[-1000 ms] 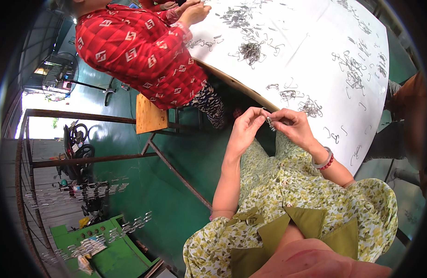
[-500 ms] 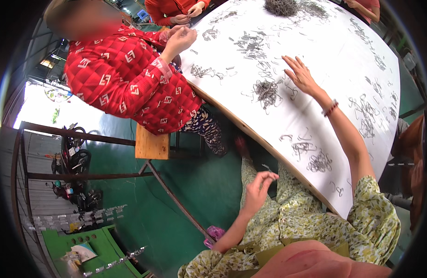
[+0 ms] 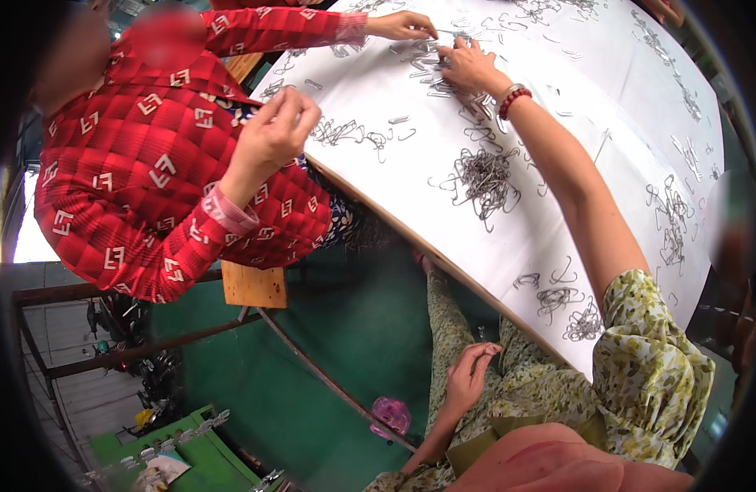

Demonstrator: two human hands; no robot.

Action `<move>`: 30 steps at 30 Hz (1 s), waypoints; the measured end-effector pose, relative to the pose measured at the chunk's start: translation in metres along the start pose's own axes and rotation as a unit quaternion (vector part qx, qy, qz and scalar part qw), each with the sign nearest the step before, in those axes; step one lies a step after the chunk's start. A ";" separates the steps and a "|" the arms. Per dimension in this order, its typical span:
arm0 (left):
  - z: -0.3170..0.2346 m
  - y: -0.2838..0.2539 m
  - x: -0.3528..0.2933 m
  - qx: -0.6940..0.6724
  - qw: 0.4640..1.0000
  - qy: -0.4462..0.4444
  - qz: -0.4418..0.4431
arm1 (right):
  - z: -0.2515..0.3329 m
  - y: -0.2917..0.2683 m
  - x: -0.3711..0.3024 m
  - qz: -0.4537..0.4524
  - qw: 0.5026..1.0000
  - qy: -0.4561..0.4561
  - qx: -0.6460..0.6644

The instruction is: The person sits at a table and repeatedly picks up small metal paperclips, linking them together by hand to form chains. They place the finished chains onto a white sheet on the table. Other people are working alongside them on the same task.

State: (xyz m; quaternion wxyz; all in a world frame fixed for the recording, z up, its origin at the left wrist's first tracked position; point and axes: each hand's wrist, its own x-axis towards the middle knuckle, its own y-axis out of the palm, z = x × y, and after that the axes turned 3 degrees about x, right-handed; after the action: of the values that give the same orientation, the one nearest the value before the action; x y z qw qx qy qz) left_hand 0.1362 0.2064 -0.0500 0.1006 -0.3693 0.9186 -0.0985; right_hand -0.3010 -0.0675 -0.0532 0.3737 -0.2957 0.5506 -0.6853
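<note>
My right hand [image 3: 469, 66] reaches across the white table top [image 3: 574, 238], its fingers apart and bent down onto a scatter of narrow, oval wire clips [image 3: 433, 80]. Just nearer than this hand lies a tangled heap of dark, bent wire hooks [image 3: 483, 176]. Low over my lap, beside the table's edge, my left hand [image 3: 469, 379] is closed with thumb and fingertips together. What it pinches, if anything, is too small to make out. A co-worker's hand [image 3: 402, 26] touches the same clips from the left; their other hand [image 3: 281, 127] is raised with its fingers bent together.
The co-worker in a red patterned top [image 3: 148, 180] sits close on my left, by a wooden stool [image 3: 255, 285]. Smaller hook piles [image 3: 583, 324] lie near me, others [image 3: 673, 217] to the right. A pink plastic bag [image 3: 391, 416] is on the green floor.
My right hand has moved farther and to the left, down from above the table onto the clips. The co-worker has leaned in and stretched one arm to them. My left hand stays low, still pinched.
</note>
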 end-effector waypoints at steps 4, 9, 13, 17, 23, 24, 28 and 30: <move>-0.008 -0.010 -0.009 -0.013 1.000 -0.013 -0.016 | -0.059 -0.007 -0.001 -0.003 0.993 -0.110 0.032; -0.036 -0.031 -0.024 -0.023 0.999 -0.038 -0.026 | -0.120 -0.050 -0.066 0.074 0.985 -0.034 0.149; -0.062 -0.047 -0.037 -0.052 0.998 0.031 -0.026 | -0.114 -0.105 -0.148 0.152 0.965 0.051 0.209; -0.093 -0.060 -0.044 -0.050 0.995 0.087 -0.015 | -0.103 -0.137 -0.218 0.213 0.932 0.077 0.283; -0.113 -0.068 -0.051 -0.067 0.989 0.129 -0.007 | -0.090 -0.175 -0.279 0.213 0.916 0.050 0.336; -0.114 -0.067 -0.052 -0.074 0.988 0.137 -0.013 | -0.089 -0.184 -0.284 0.187 0.925 0.052 0.326; -0.128 -0.072 -0.057 -0.078 0.982 0.173 -0.024 | -0.096 -0.208 -0.288 0.102 0.961 0.065 0.250; -0.127 -0.065 -0.061 -0.090 0.977 0.188 -0.035 | -0.099 -0.205 -0.298 0.080 0.977 0.004 0.198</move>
State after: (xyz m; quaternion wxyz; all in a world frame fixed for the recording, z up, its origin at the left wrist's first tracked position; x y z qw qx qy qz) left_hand 0.1895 0.2163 0.0957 -0.1109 -0.3834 0.9128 -0.0869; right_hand -0.2575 0.2581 0.1268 0.4762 -0.1680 0.4279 -0.7496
